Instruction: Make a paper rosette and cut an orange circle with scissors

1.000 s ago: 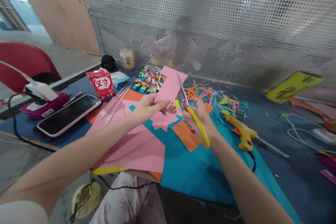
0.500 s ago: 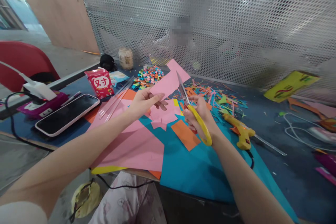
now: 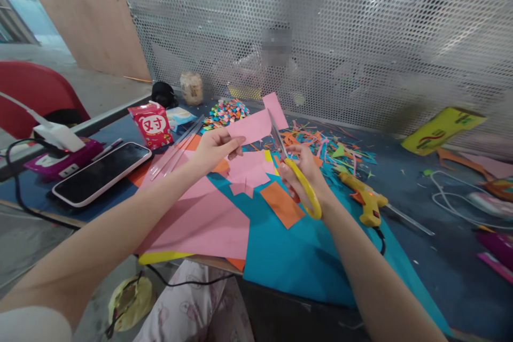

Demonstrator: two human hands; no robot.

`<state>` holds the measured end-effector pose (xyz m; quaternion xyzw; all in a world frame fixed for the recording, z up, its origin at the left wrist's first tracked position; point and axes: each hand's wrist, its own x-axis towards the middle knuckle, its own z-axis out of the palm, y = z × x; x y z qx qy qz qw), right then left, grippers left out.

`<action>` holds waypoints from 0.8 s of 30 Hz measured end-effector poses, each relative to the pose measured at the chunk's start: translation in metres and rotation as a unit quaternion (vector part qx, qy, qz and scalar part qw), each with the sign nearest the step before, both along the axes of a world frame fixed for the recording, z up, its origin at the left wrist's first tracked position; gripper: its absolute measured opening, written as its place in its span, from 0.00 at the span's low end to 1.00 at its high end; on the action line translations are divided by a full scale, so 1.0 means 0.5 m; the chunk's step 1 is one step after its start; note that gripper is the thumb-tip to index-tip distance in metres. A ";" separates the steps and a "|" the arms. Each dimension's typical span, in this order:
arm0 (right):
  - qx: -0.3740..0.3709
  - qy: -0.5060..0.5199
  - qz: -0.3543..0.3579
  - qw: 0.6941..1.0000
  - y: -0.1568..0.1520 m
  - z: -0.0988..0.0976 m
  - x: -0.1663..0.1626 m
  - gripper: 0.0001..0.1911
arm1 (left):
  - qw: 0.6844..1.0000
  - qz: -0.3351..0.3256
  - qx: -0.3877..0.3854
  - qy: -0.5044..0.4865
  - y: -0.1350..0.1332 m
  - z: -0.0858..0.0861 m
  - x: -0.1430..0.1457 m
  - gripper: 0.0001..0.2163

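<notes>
My left hand (image 3: 218,148) pinches the left end of a pink paper strip (image 3: 251,127), held above the table. Yellow-handled scissors (image 3: 301,184) are gripped in my right hand (image 3: 306,171), fingers through the loops. Their blades point up and away at the strip's right end. Beyond the blades is a smaller pink paper piece (image 3: 276,110), angled off from the strip; whether the two are still joined I cannot tell. Below my hands lie cut pink pieces (image 3: 250,168) and an orange paper rectangle (image 3: 282,204) on a blue sheet (image 3: 288,256).
A pink sheet (image 3: 200,219) covers the table's near left. Behind are a heap of small folded papers (image 3: 226,113) and colourful scraps (image 3: 320,141). A yellow glue gun (image 3: 366,200) lies right, a phone (image 3: 102,173) and red packet (image 3: 150,125) left. A perforated metal panel (image 3: 340,26) stands behind.
The scissors have cut further into the pink strip, and its far end has swung to a steeper angle. My left hand has shifted slightly left with the strip.
</notes>
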<state>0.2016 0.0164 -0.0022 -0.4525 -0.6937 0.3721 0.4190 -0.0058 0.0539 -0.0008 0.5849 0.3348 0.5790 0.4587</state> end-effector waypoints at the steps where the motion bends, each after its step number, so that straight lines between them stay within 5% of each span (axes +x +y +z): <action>1: -0.001 0.000 0.000 1.000 0.000 0.000 0.000 0.28 | 1.000 -0.004 0.003 0.009 -0.001 0.000 0.000 0.16; 17: -0.028 -0.016 0.003 0.999 0.005 0.005 0.010 0.26 | 0.999 -0.010 0.019 0.046 0.003 0.004 -0.008 0.15; 24: -0.017 -0.049 -0.005 0.999 0.010 0.005 0.015 0.24 | 0.997 0.068 0.029 0.038 0.015 0.005 -0.017 0.16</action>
